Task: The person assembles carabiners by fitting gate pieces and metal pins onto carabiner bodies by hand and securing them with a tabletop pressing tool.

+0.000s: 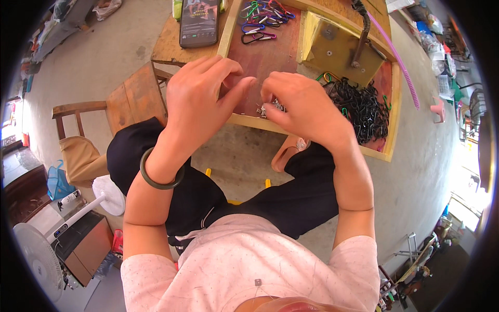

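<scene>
My left hand [200, 86], with a dark bangle on its wrist, hovers over the near left part of a shallow wooden tray [254, 122]. Its fingers are bent, the thumb stands apart from them, and I see nothing between them. Just to the right, my right hand [304, 104] has curled fingers, thumb and forefinger tips close together; whatever they may hold is too small to make out. Small silvery metal pins [279, 106] lie under it. Colourful carabiner clips [262, 23] are spread in the tray's far left. Beside my right hand is a heap of black clips [358, 106].
A metal fixture with a lever [340, 49] stands in the tray. A phone [199, 23] lies on the wooden table left of the tray. A purple coiled strip [400, 62] hangs by the right edge. A wooden chair [132, 99] and a white fan [39, 260] stand to the left.
</scene>
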{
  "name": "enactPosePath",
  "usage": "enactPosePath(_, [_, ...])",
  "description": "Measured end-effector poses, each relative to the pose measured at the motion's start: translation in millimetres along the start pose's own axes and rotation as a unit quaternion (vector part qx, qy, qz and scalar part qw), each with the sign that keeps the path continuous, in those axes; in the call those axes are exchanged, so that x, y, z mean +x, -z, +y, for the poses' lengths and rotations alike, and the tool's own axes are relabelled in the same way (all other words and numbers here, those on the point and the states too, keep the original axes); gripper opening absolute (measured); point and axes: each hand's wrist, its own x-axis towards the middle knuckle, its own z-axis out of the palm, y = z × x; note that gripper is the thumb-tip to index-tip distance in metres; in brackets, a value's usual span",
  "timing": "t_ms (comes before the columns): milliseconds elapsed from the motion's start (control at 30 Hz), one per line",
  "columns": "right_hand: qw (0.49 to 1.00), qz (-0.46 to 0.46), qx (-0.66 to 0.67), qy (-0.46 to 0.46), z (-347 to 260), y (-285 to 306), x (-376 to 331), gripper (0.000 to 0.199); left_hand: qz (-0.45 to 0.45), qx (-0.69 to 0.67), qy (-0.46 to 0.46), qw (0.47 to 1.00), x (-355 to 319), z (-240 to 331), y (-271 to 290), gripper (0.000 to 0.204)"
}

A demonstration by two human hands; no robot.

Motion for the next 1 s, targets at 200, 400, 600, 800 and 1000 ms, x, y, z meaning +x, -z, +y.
enactPosePath(200, [0.96,0.003,0.262,-0.1,9.6,41.7,-10.0,0.021,-0.012,-0.109,0.05,0.993,0.9,9.0,-6.9,0.013])
enactPosePath(400, [0.882,0.093,0.442,-0.135,26.4,38.4,-13.8,0.016,0.003,-0.217,0.044,0.975,4.6,16.7,-20.6,0.013])
enactPosePath(600, [0.88,0.118,0.44,-0.136,26.9,38.4,-18.0,0.016,-0.031,-0.289,0.075,0.954,9.3,22.4,-28.4,0.015])
enactPosePath(800, [0.89,0.117,0.413,-0.153,20.1,40.1,-17.1,0.011,-0.018,-0.318,0.038,0.947,11.6,24.2,-45.0,0.017])
enactPosePath(1000, [0.906,0.139,0.37,-0.149,18.2,34.8,-19.4,0.013,-0.017,-0.365,0.072,0.928,14.7,29.7,-55.2,0.014])
